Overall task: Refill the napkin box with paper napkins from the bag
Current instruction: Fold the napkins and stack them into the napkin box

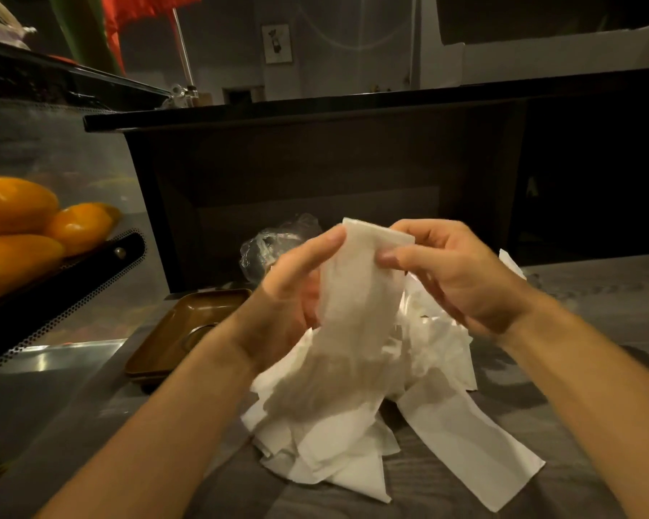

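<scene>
Both hands hold up a bunch of white paper napkins [356,301] over the grey counter. My left hand [296,290] grips the bunch from the left, thumb against the paper. My right hand [443,271] pinches its top edge between thumb and fingers. Under the hands lies a loose pile of unfolded napkins [338,443], with one long strip [476,447] trailing to the right. A crumpled clear plastic bag [274,241] sits behind my left hand. I cannot make out the napkin box.
A brown tray [180,331] lies on the counter left of the pile. Orange fruit [19,226] sits in a perforated metal holder [90,279] at far left. A raised dark bar counter [315,151] walls off the back.
</scene>
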`<state>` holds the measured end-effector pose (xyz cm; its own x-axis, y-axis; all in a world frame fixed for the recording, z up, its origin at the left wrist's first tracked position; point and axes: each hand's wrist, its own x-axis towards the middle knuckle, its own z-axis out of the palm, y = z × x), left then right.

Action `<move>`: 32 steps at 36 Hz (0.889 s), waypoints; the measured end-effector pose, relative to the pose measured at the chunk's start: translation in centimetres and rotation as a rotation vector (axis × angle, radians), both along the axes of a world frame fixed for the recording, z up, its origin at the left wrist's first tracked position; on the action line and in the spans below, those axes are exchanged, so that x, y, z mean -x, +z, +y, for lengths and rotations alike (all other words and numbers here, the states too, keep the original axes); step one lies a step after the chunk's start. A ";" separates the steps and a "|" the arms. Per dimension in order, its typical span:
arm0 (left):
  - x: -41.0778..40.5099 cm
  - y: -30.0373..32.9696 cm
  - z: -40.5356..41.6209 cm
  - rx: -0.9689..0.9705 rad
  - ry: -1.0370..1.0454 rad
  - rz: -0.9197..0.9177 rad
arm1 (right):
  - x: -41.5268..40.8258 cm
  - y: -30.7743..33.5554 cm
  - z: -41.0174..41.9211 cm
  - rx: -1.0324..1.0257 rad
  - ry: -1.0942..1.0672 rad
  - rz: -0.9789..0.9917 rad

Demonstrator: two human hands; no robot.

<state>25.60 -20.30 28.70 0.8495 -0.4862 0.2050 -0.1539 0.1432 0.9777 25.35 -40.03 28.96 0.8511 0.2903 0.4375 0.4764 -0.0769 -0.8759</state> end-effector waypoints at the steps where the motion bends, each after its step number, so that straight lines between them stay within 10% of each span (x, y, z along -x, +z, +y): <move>1: 0.4 0.1 0.1 -0.020 -0.136 0.046 | 0.0 0.1 0.0 0.021 -0.009 0.009; 11: -0.1 -0.8 -1.1 0.147 0.157 0.241 | -1.5 -1.1 -0.9 0.233 -0.353 -0.122; 20: -2.0 -0.3 1.9 0.366 0.509 0.299 | -0.6 -1.9 0.1 0.528 -0.125 -0.069; 32: -3.5 -2.0 1.3 0.014 0.559 0.184 | 1.1 -3.4 5.9 1.002 0.114 -0.306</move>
